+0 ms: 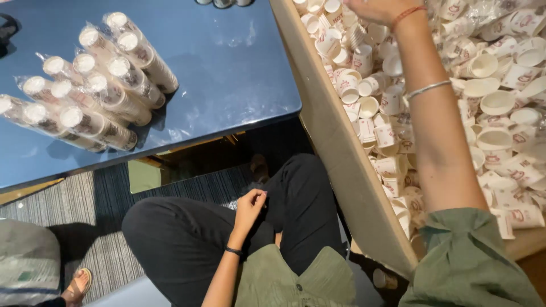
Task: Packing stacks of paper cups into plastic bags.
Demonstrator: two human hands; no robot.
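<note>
Reaching into the box (341, 165) is being done by the right hand (378, 8), which is being stretched far over the loose cups (489, 102) toward the top edge of the view. Its fingers are being cut off by the frame, so whether a cup is being gripped cannot be told. The box is being kept at the person's right, its cardboard wall being set just beside the knee (301, 182), and the cups are being left heaped in it, many on their sides, some nested.

The picking is judged to be done best when cups lying mouth-up are being taken first and being slid one into another squarely, since tilted rims are likely to be crushed.

The table (227, 68) is being used at the left for wrapped stacks (94, 79), which are being kept piled side by side, well apart from both hands.

The left hand (250, 204) is being rested on the lap, fingers being curled loosely inward with nothing visibly held, well apart from the cups and near the box wall.
</note>
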